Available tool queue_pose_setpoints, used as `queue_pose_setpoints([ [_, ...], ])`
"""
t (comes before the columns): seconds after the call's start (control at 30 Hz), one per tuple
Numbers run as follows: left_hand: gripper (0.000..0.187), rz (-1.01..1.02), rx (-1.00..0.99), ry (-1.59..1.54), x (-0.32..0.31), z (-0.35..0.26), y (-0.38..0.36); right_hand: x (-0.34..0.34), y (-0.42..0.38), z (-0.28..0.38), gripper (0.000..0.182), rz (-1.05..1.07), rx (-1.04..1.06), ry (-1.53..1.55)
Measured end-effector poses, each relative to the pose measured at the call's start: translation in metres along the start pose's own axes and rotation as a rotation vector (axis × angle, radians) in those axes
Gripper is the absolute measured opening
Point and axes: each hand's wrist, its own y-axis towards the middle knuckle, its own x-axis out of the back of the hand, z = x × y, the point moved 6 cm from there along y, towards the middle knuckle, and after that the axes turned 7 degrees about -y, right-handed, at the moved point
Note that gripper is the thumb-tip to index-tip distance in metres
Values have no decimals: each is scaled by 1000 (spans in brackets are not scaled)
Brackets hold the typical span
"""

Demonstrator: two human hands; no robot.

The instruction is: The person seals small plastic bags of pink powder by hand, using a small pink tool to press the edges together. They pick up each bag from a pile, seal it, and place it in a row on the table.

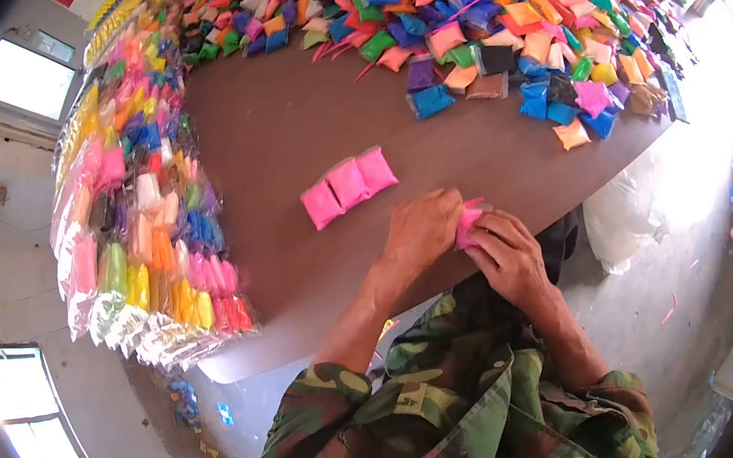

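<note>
Near the table's front edge, my left hand point(424, 227) and my right hand point(511, 259) are brought together around a small pink packet point(468, 224). The fingers of both hands are closed on it, and part of the packet is hidden behind them. Its clear wrapping shows at the top, by the right fingertips. To the left of my hands, three pink packets point(346, 184) lie side by side in a slanting row on the brown table point(256, 151), touching one another.
A large heap of small coloured packets point(452, 31) covers the table's far side and right corner. Along the left edge lie long rows of bagged coloured packs point(146, 219). A white plastic bag point(626, 220) stands on the floor at the right. Scraps litter the floor.
</note>
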Motion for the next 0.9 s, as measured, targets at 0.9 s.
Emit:
queue_pose_setpoints([
  [0.9,18,55,0,-15,-2,-17,-8,2,-8,-8,29,-14,-1,-7],
])
